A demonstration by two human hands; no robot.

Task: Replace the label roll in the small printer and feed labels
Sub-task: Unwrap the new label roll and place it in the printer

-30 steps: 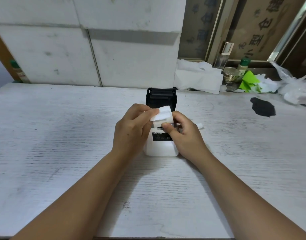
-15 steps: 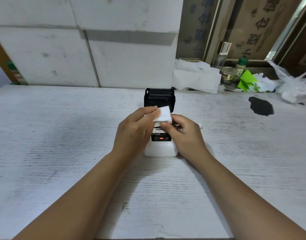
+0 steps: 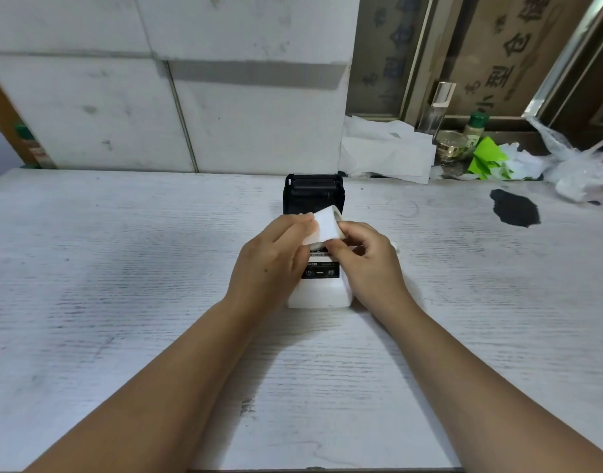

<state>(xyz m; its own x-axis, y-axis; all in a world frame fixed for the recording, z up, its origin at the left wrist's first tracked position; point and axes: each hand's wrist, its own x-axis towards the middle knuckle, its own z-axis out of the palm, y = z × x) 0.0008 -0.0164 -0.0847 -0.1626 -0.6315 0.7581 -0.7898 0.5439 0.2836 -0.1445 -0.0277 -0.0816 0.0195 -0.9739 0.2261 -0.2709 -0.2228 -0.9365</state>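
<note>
Left hand [image 3: 271, 259]: grip closed, thumb and fingers pinching the left edge of the label strip [image 3: 324, 224]. Right hand [image 3: 368, 261]: grip closed, thumb and fingers pinching the strip's right lower edge. Label strip: white, raised and curled over the printer's open bay; the roll itself is hidden behind the fingers. Printer [image 3: 318, 291]: white body, black lid [image 3: 313, 194] standing open at the far side, resting mid-desk [image 3: 122, 268]. Beyond: crumpled white paper [image 3: 385, 155], green paper scrap [image 3: 486, 162], dark stain [image 3: 514, 211].
</note>
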